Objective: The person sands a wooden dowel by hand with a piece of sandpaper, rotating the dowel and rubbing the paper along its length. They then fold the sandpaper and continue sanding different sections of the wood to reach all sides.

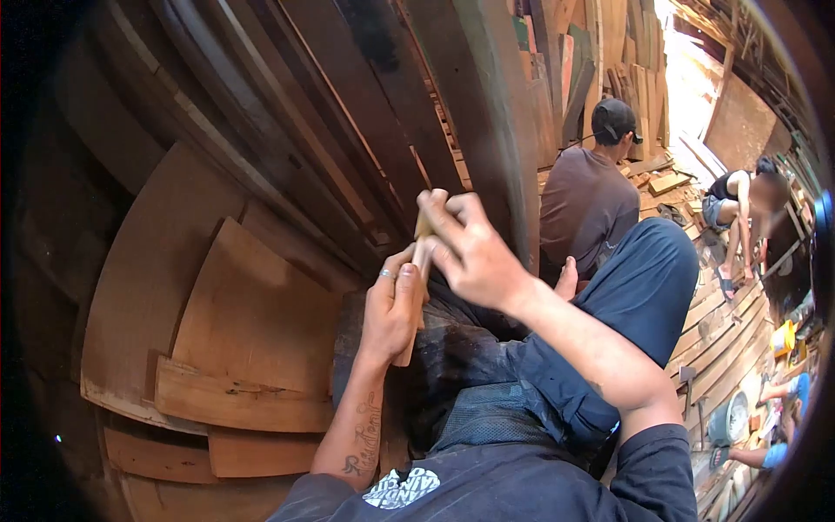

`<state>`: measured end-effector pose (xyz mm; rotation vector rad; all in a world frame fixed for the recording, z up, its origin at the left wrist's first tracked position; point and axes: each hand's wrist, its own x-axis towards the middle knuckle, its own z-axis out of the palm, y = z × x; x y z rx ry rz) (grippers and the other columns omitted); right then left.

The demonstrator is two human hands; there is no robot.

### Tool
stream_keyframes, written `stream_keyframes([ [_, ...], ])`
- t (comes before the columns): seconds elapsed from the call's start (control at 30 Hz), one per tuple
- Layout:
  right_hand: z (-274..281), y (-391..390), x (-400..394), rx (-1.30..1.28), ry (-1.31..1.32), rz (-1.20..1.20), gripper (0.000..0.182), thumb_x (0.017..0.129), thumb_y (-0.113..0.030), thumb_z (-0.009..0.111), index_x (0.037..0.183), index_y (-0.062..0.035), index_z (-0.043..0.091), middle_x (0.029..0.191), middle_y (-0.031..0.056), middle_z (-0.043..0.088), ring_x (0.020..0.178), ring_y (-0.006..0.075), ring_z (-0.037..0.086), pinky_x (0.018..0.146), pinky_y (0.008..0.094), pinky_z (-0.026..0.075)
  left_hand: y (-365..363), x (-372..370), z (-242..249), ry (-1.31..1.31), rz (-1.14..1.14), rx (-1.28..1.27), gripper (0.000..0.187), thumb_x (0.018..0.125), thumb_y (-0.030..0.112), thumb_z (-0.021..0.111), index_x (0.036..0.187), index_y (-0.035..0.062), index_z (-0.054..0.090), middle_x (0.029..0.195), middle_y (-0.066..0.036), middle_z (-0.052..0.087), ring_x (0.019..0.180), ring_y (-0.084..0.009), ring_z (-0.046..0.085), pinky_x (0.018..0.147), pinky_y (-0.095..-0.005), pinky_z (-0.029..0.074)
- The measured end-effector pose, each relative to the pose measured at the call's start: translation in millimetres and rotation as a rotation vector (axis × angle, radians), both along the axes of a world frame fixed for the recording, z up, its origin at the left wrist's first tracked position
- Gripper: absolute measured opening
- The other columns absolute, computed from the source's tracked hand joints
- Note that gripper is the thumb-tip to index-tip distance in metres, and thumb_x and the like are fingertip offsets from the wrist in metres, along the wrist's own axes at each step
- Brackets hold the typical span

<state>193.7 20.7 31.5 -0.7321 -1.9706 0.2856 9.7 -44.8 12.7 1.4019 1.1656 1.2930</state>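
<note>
Pale, slim wooden stick (421, 261) stands upright in both your fists — left hand (393, 306) wraps its lower shaft, right hand (470, 252) fingers curl over its top. Stacked brown boards (252, 322) crowd close at left — open floor lies right.

Left hand (393, 306) low, fingers curled; right hand (465, 248) above, closed grip.

Plank floor (722, 335) carries wood offcuts (668, 183), a round tin (729, 419) and a yellow container (783, 337)
</note>
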Motion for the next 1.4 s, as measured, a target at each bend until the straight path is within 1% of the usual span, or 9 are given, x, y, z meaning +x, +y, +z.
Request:
stream_keyframes([
  [0.1, -8.9, -24.9, -14.2, 0.043, -0.102, 0.131, 0.063, 0.105, -0.016, 0.074, 0.163, -0.0014, 0.055, 0.126, 0.0254, 0.054, 0.109, 0.042, 0.069, 0.098, 0.0461, 0.06, 7.1, -7.8, -8.9, -0.043, 0.044, 0.11, 0.039, 0.124, 0.025, 0.043, 0.149, 0.0029, 0.062, 0.09, -0.002, 0.066, 0.067, -0.0065, 0.059, 0.055, -0.0251, 0.05],
  [0.23, 8.0, -8.2, -3.4, 0.03, -0.082, 0.058, 0.061, 0.105, -0.016, 0.072, 0.162, -0.0024, 0.055, 0.124, 0.0245, 0.056, 0.104, 0.0412, 0.07, 0.092, 0.0465, 0.061, -6.5, 2.4, 6.5, -0.16, 0.014, -0.032, 0.041, 0.124, 0.027, 0.042, 0.151, 0.0033, 0.06, 0.088, -0.004, 0.065, 0.062, -0.01, 0.06, 0.053, -0.0271, 0.051],
  [0.43, 2.8, -45.5, 13.7, 0.05, -0.354, 0.026, 0.059, 0.106, -0.026, 0.068, 0.162, -0.0092, 0.057, 0.117, 0.019, 0.059, 0.096, 0.0376, 0.067, 0.087, 0.0499, 0.053, -46.9, 16.3, -5.9, -0.468, 0.05, -0.211, 0.047, 0.126, 0.036, 0.033, 0.154, 0.0043, 0.054, 0.09, -0.008, 0.063, 0.056, -0.0117, 0.057, 0.049, -0.0263, 0.052],
  [0.63, -4.8, -72.9, 24.8, 0.001, -0.329, 0.068, 0.061, 0.098, -0.021, 0.081, 0.157, -0.0135, 0.066, 0.124, 0.0164, 0.06, 0.112, 0.0346, 0.065, 0.098, 0.0485, 0.053, -81.2, 13.0, -25.9, -0.579, -0.085, -0.291, 0.051, 0.126, 0.038, 0.028, 0.156, 0.003, 0.049, 0.094, -0.012, 0.066, 0.053, -0.0157, 0.058, 0.048, -0.0277, 0.052],
  [0.87, -28.2, -108.7, 21.7, -0.134, -0.137, 0.193, 0.059, 0.094, -0.003, 0.084, 0.15, -0.0063, 0.07, 0.129, 0.0169, 0.054, 0.108, 0.0299, 0.07, 0.096, 0.04, 0.061, -87.0, 7.4, -32.3, -0.527, -0.11, -0.32, 0.044, 0.125, 0.035, 0.038, 0.151, 0.002, 0.052, 0.095, -0.012, 0.068, 0.053, -0.0144, 0.059, 0.048, -0.0276, 0.053],
  [1.1, -21.0, -83.3, 30.0, -0.082, -0.031, -0.073, 0.051, 0.098, -0.012, 0.079, 0.146, -0.0039, 0.068, 0.122, 0.0192, 0.06, 0.108, 0.0358, 0.067, 0.096, 0.0449, 0.058, -90.2, -4.6, -25.8, -0.408, -0.212, -0.375, 0.048, 0.123, 0.032, 0.048, 0.16, 0.0013, 0.053, 0.094, -0.011, 0.07, 0.056, -0.0138, 0.063, 0.051, -0.0274, 0.052],
  [1.2, -34.8, -95.8, 26.8, -0.136, -0.014, 0.156, 0.053, 0.098, -0.022, 0.084, 0.146, -0.006, 0.069, 0.121, 0.0182, 0.061, 0.109, 0.0353, 0.068, 0.097, 0.0438, 0.058, -90.7, -8.0, -20.6, -0.422, -0.184, -0.397, 0.047, 0.123, 0.031, 0.047, 0.16, 0.0015, 0.054, 0.09, -0.01, 0.068, 0.055, -0.0133, 0.061, 0.051, -0.0271, 0.052],
  [1.27, -44.2, -97.9, 29.7, -0.107, 0.01, 0.139, 0.053, 0.098, -0.025, 0.087, 0.144, -0.0068, 0.07, 0.119, 0.0183, 0.062, 0.108, 0.0351, 0.067, 0.096, 0.0436, 0.058, -91.5, -9.8, -21.9, -0.394, -0.182, -0.435, 0.047, 0.123, 0.03, 0.047, 0.16, 0.0018, 0.054, 0.089, -0.01, 0.067, 0.055, -0.0129, 0.06, 0.052, -0.0269, 0.052],
  [1.4, -33.3, -83.6, 37.4, -0.072, 0.121, -0.205, 0.045, 0.096, -0.022, 0.088, 0.134, -0.0045, 0.071, 0.117, 0.0178, 0.064, 0.103, 0.0353, 0.069, 0.092, 0.0451, 0.058, -93.0, -4.4, -23.1, -0.302, -0.247, -0.403, 0.051, 0.123, 0.033, 0.047, 0.163, 0.0023, 0.054, 0.086, -0.008, 0.065, 0.057, -0.0113, 0.059, 0.053, -0.0259, 0.052],
])
